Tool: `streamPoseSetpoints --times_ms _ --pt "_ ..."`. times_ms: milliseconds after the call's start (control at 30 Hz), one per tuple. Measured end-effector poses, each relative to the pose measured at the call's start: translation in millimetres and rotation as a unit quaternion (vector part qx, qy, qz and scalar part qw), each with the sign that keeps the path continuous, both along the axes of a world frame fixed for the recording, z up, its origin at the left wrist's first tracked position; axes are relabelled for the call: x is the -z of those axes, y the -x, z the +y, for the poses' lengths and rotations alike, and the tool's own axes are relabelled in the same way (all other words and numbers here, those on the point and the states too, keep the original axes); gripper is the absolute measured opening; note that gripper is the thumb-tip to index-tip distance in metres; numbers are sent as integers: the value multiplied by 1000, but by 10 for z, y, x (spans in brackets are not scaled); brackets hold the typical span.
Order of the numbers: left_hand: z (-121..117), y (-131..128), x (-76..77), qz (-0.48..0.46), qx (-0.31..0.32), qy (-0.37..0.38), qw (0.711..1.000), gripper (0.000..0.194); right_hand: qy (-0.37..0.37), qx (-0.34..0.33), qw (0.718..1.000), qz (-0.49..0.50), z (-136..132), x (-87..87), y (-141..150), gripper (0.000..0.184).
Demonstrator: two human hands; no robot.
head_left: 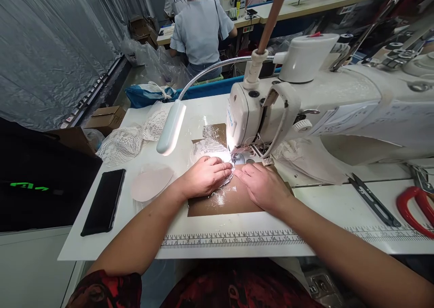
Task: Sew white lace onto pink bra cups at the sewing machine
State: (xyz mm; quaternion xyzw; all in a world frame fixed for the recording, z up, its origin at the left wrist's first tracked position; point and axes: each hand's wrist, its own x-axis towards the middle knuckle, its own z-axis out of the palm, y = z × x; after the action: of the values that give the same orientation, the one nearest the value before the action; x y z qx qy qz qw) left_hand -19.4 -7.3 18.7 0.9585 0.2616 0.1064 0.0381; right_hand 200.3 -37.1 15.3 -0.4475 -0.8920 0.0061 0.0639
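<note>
Under the needle of a white sewing machine (244,118) lies a white lace cup piece (208,150), brightly lit by the lamp. My left hand (208,175) rests flat on this lace, fingers stretched toward the needle. Just right of the needle, my right hand (262,184) has its index finger and thumb at the edge of the lace; the fingers look pinched together there, and the fine edge between them is partly hidden. Beneath both hands, brown tape (220,204) covers the machine bed.
Left of my arm are a beige oval pad (152,184), a black phone (103,202) and lace cups (122,143). A gooseneck lamp (172,127) arches overhead. Thread snips (375,199) and red-handled scissors (417,208) lie right. Printed ruler (230,241) lines the front edge. A person (201,32) sits beyond.
</note>
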Motion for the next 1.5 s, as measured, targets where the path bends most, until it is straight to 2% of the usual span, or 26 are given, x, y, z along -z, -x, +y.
streamPoseSetpoints --times_ms 300,600,800,867,1100,1367,1500 --pt "-39 -23 -46 3 -3 3 1000 37 -2 15 1000 -11 -12 19 -16 36" --pt "-44 -54 -18 -7 -31 -18 999 35 11 44 999 -20 32 -13 21 40" --pt "-41 -41 -28 -18 -27 -1 999 33 1 61 998 -12 68 6 15 38" --pt "-42 -32 -30 -32 -20 3 999 31 -6 51 999 4 68 27 -16 38" --pt "-35 -24 1 -79 19 -3 997 26 -8 -51 995 84 39 92 -112 31" --pt "-43 -38 21 -75 13 -17 997 26 4 -79 988 131 39 102 -131 31" --pt "-55 -60 6 -71 12 -20 997 27 19 -53 984 171 53 90 -111 33"
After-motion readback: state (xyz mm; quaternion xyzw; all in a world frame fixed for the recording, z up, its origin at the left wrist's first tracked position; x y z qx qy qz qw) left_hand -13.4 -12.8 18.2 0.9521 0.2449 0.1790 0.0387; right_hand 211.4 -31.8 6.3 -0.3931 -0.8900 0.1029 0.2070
